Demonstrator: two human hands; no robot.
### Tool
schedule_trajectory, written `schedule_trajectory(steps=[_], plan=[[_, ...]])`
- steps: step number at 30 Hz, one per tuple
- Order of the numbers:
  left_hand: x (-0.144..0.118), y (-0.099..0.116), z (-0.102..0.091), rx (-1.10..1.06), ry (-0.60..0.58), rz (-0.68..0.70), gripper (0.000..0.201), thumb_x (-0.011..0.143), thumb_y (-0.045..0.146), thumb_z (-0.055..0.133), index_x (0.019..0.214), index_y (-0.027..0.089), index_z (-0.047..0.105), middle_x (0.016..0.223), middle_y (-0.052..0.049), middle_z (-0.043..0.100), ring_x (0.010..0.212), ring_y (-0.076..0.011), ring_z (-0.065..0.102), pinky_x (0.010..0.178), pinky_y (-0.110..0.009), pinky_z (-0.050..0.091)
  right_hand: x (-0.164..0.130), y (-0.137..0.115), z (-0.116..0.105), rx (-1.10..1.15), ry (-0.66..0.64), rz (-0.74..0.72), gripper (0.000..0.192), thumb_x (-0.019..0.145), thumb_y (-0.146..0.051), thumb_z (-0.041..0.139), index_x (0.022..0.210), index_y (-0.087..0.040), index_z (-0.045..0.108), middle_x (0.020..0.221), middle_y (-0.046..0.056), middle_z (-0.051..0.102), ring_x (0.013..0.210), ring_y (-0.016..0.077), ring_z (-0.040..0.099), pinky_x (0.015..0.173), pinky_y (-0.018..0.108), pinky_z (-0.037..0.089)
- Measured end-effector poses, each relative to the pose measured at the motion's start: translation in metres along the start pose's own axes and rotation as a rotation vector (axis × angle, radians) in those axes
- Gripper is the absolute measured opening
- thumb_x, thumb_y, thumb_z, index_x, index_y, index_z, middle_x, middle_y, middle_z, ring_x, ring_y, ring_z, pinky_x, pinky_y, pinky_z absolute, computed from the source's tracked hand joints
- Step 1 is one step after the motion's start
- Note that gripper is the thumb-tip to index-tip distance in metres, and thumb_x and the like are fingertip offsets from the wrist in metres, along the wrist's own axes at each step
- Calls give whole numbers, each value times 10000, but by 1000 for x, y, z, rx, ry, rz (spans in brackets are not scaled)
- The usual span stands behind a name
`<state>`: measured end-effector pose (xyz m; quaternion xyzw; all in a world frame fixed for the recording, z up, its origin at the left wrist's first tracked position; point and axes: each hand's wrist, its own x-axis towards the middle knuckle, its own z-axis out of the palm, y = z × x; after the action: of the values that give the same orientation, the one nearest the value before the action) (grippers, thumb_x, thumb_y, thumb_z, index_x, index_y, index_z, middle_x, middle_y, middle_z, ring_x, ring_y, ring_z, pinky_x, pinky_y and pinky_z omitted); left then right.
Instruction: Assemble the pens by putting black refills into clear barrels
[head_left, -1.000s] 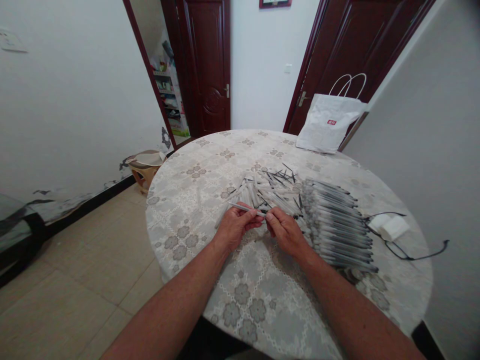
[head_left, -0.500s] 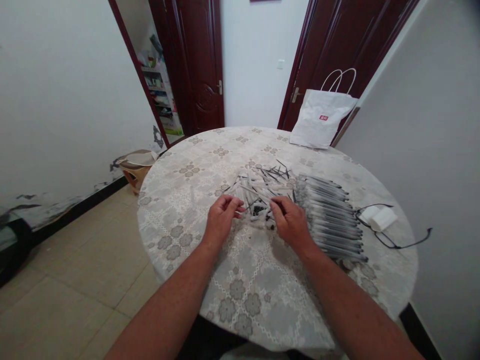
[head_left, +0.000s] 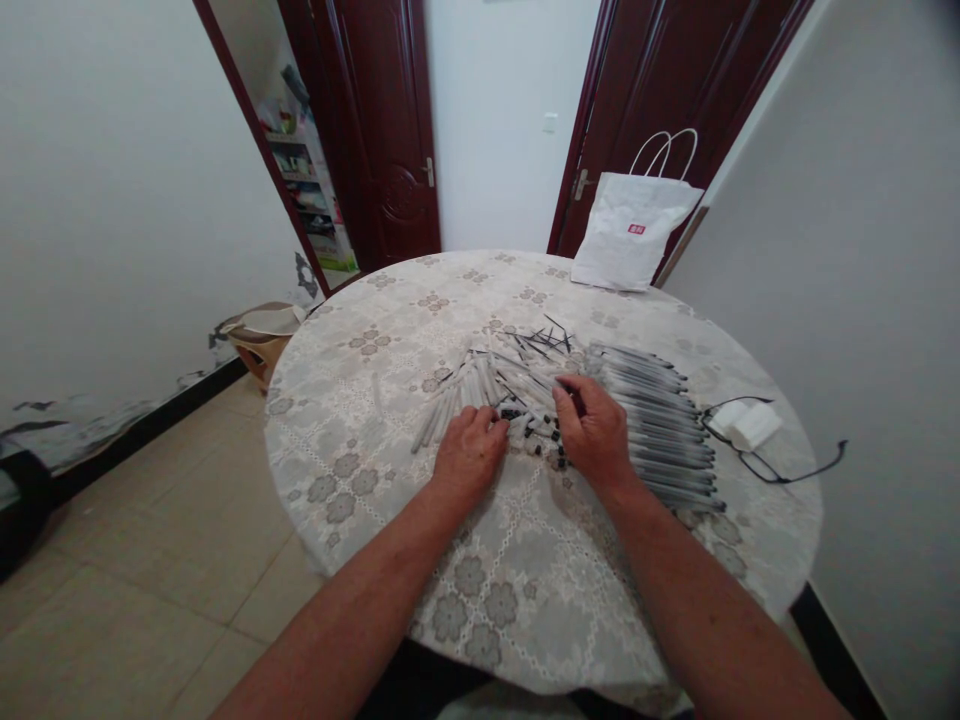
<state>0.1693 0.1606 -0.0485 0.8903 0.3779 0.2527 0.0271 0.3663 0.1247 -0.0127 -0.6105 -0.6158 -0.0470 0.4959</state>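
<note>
A loose heap of clear pen barrels, black refills and small black caps (head_left: 510,380) lies at the middle of the round table (head_left: 375,440). To its right a neat row of assembled pens (head_left: 660,420) is laid side by side. My left hand (head_left: 469,455) rests palm down at the near edge of the heap, fingers curled onto the barrels. My right hand (head_left: 596,430) reaches into the heap beside the row, fingertips pinched among the black refills. What each hand grips is hidden by its fingers.
A white paper bag (head_left: 630,235) leans at the table's far edge by a dark door (head_left: 660,90). A white charger with a black cable (head_left: 750,430) lies at the right. A brown stool (head_left: 262,335) stands on the tiled floor at the left.
A second ago both hands held one pen together above the heap. They have since parted and dropped onto the pile, the right hand moving toward the refills.
</note>
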Motion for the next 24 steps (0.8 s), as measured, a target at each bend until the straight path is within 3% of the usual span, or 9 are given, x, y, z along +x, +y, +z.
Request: schedule_trajectory(steps=[3,6,8,10,14,18,20,24], plan=[[-1,-2,6,60,-15,5,151,931,181,562,977,199,705,1052,-149,667,985,-309,546,845,-436,433,0,-2,-1,5,-13,-10,231,979,-344,526,1083,-213,686,957,77,730,797,215,646,797,343,505],[-3,-9,8,-33,21,-22,160,939,191,556,988,198,708,964,-138,679,957,-304,557,862,-438,430,0,-2,-1,18,-7,-17,225,978,-339,530,1080,-210,683,938,72,726,773,207,644,778,334,505],[-3,-14,4,-209,103,-63,180,955,231,554,1033,206,714,955,-121,698,951,-286,578,893,-426,433,-1,-2,-1,23,4,-25,220,979,-332,530,1083,-209,680,930,70,724,774,205,644,773,331,503],[-1,-19,-4,-456,221,-188,193,957,289,573,1058,221,723,968,-93,713,924,-250,605,886,-385,448,-2,-1,-1,32,13,-32,209,980,-323,531,1080,-211,676,927,64,720,787,204,646,774,328,500],[5,-32,-17,-1072,393,-576,231,873,372,688,1019,201,741,713,-1,620,659,-150,563,657,-278,449,-5,-3,2,89,-7,-54,179,972,-296,545,1065,-212,673,906,44,703,783,191,643,751,313,491],[11,-43,-20,-1697,519,-694,280,739,305,817,951,160,704,696,36,551,599,-85,519,541,-212,409,-9,-5,5,119,-56,-86,165,965,-271,543,1052,-218,673,904,38,692,778,184,634,738,307,490],[11,-44,-20,-1802,547,-715,306,719,281,839,955,153,692,732,27,580,629,-83,558,553,-203,443,-11,-6,7,132,-79,-83,167,963,-265,540,1055,-221,672,918,39,688,789,184,632,749,310,492],[10,-41,-22,-1808,503,-725,297,753,306,817,963,147,681,879,-45,688,756,-140,672,636,-251,543,-14,-7,10,165,-84,-38,177,961,-281,543,1070,-224,671,908,35,687,785,187,631,746,312,495]])
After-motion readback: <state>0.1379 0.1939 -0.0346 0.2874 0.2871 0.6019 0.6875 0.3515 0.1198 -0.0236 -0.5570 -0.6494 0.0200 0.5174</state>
